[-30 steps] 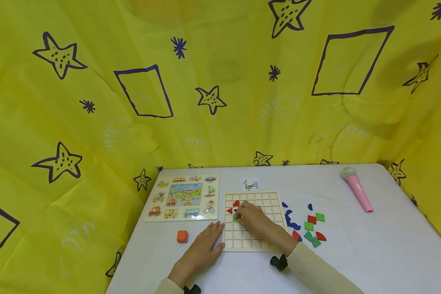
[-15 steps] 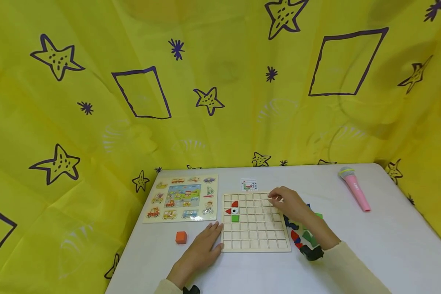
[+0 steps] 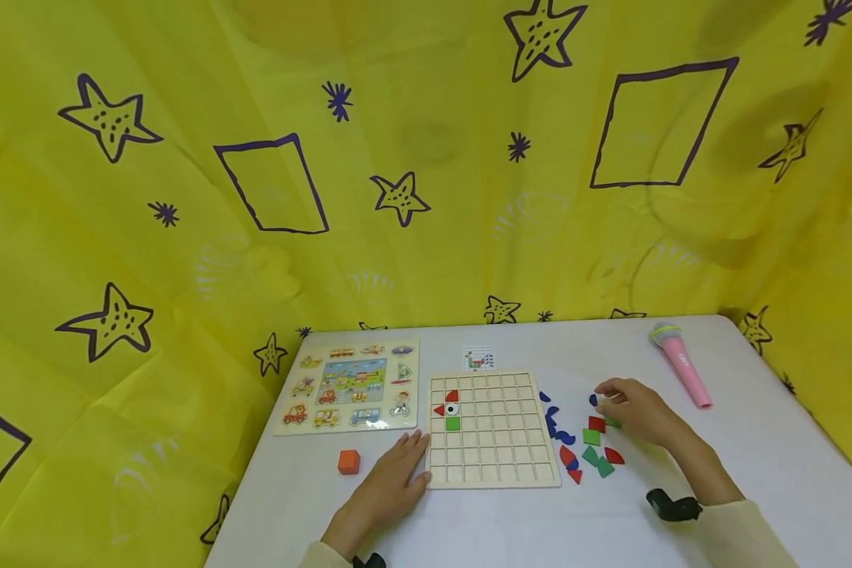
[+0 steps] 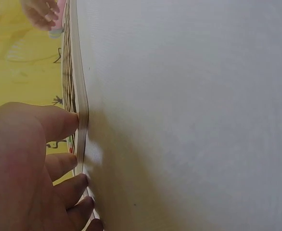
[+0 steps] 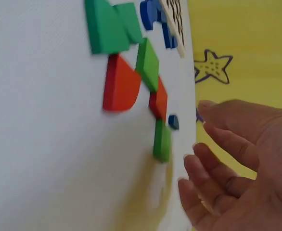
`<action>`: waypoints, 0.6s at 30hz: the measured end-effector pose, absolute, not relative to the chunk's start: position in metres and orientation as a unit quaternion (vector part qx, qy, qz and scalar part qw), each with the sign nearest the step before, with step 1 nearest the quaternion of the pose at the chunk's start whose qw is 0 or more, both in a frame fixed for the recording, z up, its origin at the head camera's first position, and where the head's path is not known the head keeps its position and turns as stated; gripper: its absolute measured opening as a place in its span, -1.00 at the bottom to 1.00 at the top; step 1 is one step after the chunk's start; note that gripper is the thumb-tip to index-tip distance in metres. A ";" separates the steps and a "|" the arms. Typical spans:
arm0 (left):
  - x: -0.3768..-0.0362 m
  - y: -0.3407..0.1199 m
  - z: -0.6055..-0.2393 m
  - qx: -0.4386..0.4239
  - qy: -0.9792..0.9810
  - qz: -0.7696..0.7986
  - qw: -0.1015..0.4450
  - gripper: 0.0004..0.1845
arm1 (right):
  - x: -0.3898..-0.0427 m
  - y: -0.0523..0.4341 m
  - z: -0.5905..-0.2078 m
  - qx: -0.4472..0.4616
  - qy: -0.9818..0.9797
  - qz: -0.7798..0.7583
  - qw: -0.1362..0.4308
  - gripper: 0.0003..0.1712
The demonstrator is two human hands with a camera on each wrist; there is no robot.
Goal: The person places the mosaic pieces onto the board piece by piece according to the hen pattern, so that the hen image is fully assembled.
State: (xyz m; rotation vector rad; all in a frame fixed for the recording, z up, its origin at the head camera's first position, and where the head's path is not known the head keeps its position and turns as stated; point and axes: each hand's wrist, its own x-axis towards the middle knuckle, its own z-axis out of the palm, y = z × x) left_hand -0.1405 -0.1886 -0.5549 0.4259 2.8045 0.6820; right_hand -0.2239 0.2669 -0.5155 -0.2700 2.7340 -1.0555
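A wooden grid board (image 3: 493, 442) lies on the white table. Its upper left cells hold two red pieces (image 3: 453, 395), an eye tile (image 3: 452, 409) and a green square (image 3: 453, 424). My left hand (image 3: 415, 457) lies flat on the table, fingers (image 4: 71, 122) pressed against the board's left edge (image 4: 82, 120). My right hand (image 3: 606, 404) hovers open over loose pieces right of the board, fingers relaxed and holding nothing. In the right wrist view the hand (image 5: 201, 130) is just beside a green piece (image 5: 162, 139), with a red square (image 5: 159, 100) and a red quarter-round (image 5: 121, 85) close by.
Loose blue pieces (image 3: 555, 420), green pieces (image 3: 596, 460) and red pieces (image 3: 568, 456) lie right of the board. A picture puzzle (image 3: 351, 386), orange cube (image 3: 349, 461), small pattern card (image 3: 479, 359) and pink microphone (image 3: 679, 366) are also on the table. Yellow cloth hangs behind.
My right hand left the board's upper left cells, where a green square now sits, and swept right to the loose pieces. My left hand stayed put.
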 end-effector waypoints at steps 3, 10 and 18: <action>-0.141 -0.188 -0.556 0.144 0.955 0.232 0.113 -0.28 | -0.218 0.279 -0.522 -0.088 0.928 -0.342 0.117 -0.52; -0.140 -0.188 -0.554 0.144 0.956 0.231 0.109 -0.29 | -0.210 0.287 -0.541 -0.074 0.930 -0.342 0.109 -0.59; -0.139 -0.188 -0.553 0.150 0.955 0.234 0.104 -0.29 | -0.205 0.280 -0.544 -0.084 0.931 -0.346 0.084 -0.64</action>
